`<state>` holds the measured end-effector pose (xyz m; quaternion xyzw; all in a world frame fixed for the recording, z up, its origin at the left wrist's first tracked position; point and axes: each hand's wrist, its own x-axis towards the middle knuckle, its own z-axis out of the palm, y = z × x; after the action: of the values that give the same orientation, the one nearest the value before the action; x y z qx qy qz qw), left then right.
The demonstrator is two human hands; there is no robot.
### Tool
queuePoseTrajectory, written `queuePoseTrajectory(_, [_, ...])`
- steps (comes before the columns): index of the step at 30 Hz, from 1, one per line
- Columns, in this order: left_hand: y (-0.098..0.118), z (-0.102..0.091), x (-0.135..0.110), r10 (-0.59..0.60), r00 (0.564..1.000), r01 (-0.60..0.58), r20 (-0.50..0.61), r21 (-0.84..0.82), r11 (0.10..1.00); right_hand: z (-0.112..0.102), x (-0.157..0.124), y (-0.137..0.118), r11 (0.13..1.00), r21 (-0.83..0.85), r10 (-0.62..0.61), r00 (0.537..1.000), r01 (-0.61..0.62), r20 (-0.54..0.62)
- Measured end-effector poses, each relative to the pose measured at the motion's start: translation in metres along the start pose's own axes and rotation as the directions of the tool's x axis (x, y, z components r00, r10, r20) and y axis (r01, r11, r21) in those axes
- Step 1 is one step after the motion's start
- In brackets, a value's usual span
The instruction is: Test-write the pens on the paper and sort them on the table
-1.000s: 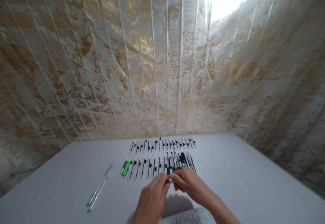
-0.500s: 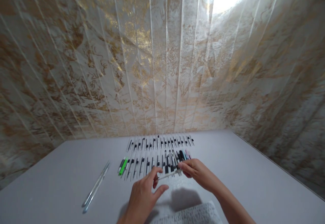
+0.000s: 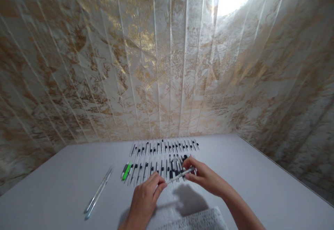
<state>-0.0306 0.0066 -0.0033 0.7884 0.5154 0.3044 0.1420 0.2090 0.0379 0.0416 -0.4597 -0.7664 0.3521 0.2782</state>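
A slim whitish pen (image 3: 177, 178) is held at a slant above the table, its right end higher. My left hand (image 3: 147, 197) pinches its lower left end between thumb and fingers. Around the upper right end, my right hand (image 3: 205, 176) has its thumb and forefinger apart, the pen lying between them; any contact there is hard to make out. Just beyond both hands is a row of clear pens with black parts (image 3: 146, 171), including a bright green pen (image 3: 126, 171). My right hand covers part of that row's right end.
Farther back lies a second row of clear pens (image 3: 153, 148). Two long clear pens (image 3: 98, 191) rest side by side on the left of the white table (image 3: 52, 181). A sheet covered in writing (image 3: 198, 221) is at the near edge. Patterned gold-and-silver sheeting (image 3: 161, 66) hangs behind.
My left thumb and fingers have closed on the pen's left end. My right hand has loosened from its pinch, its fingers now spread about the pen's other end.
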Motion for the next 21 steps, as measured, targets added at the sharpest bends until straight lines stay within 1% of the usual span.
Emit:
queuePoseTrajectory(3, [0.0008, -0.0001, -0.0001, -0.007, 1.0, 0.008, -0.018, 0.011, 1.0, -0.0012, -0.0003, -0.0015, 0.987, -0.101, 0.125, 0.992, -0.122, 0.023])
queuePoseTrajectory(4, [0.001, -0.0003, 0.0, -0.009, 1.0, 0.009, -0.025, 0.016, 1.0, -0.0016, -0.0001, -0.0019, 0.982, -0.124, 0.148, 0.988, -0.144, 0.031])
queuePoseTrajectory(5, [0.0011, -0.0007, 0.0001, -0.009, 1.0, 0.009, -0.03, 0.02, 1.0, -0.002, 0.0001, -0.0021, 0.983, -0.121, 0.141, 0.989, -0.136, 0.036])
queuePoseTrajectory(8, [0.0011, -0.0017, 0.0001, -0.009, 0.999, 0.01, -0.044, 0.024, 1.0, -0.0037, 0.0001, -0.0021, 1.0, -0.009, 0.01, 1.0, -0.01, 0.023])
queuePoseTrajectory(9, [0.0011, -0.0018, 0.0, -0.009, 0.999, 0.01, -0.051, 0.022, 1.0, -0.0041, -0.0001, -0.0017, 1.0, 0.014, -0.012, 1.0, 0.012, 0.017])
queuePoseTrajectory(10, [0.0012, -0.0019, -0.0001, -0.008, 0.998, 0.009, -0.058, 0.02, 1.0, -0.0043, -0.0004, -0.0011, 1.0, 0.016, -0.001, 1.0, 0.001, 0.02])
queuePoseTrajectory(13, [0.0016, -0.0015, -0.0006, -0.004, 0.997, 0.005, -0.077, 0.012, 1.0, -0.004, -0.0012, 0.0007, 0.993, -0.041, 0.112, 0.993, -0.11, 0.046])
queuePoseTrajectory(14, [0.0018, -0.0014, -0.0007, -0.004, 0.997, 0.004, -0.078, 0.011, 1.0, -0.0038, -0.0013, 0.0008, 0.993, -0.036, 0.117, 0.992, -0.115, 0.047])
queuePoseTrajectory(16, [0.0023, -0.0014, -0.0005, -0.01, 0.998, 0.011, -0.067, 0.014, 1.0, -0.0039, -0.0013, -0.0005, 0.997, 0.043, 0.062, 0.998, -0.063, 0.033])
queuePoseTrajectory(18, [0.0027, -0.0016, 0.0001, -0.021, 0.998, 0.022, -0.058, 0.013, 1.0, -0.0045, -0.0007, -0.0032, 0.984, 0.176, 0.015, 1.0, -0.019, 0.025])
queuePoseTrajectory(21, [0.0041, -0.0022, 0.0006, -0.039, 0.998, 0.038, -0.053, -0.015, 0.999, -0.0068, 0.0008, -0.0059, 0.935, 0.351, 0.033, 0.999, -0.039, 0.023])
